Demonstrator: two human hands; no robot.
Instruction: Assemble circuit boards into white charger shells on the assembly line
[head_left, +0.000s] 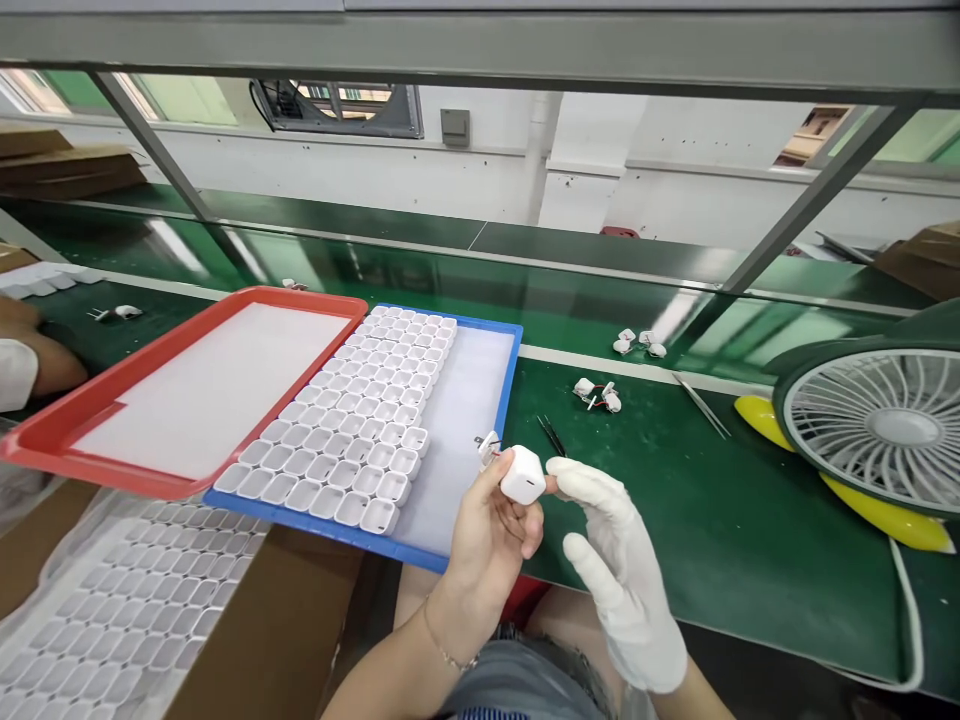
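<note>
My bare left hand (495,535) is closed round a small white plastic charger housing (523,476) with a dark slot on its face. A small white part (488,446) with wires sticks out behind the housing. My right hand (622,570), in a white glove, is just right of the housing with thumb and fingers apart and nothing between them. Its fingertips are close to my left fingertip; I cannot tell whether they touch. On my left, the blue tray (517,345) bears rows of open white housings (345,445).
A red tray (187,490) overlaps the blue one. Below it, a cardboard box (277,620) holds more housings. Black tweezers (552,436), metal tweezers (701,405) and wired white parts (598,394) lie on the green bench. A fan (892,430) stands right; another person's arm (56,350) is far left.
</note>
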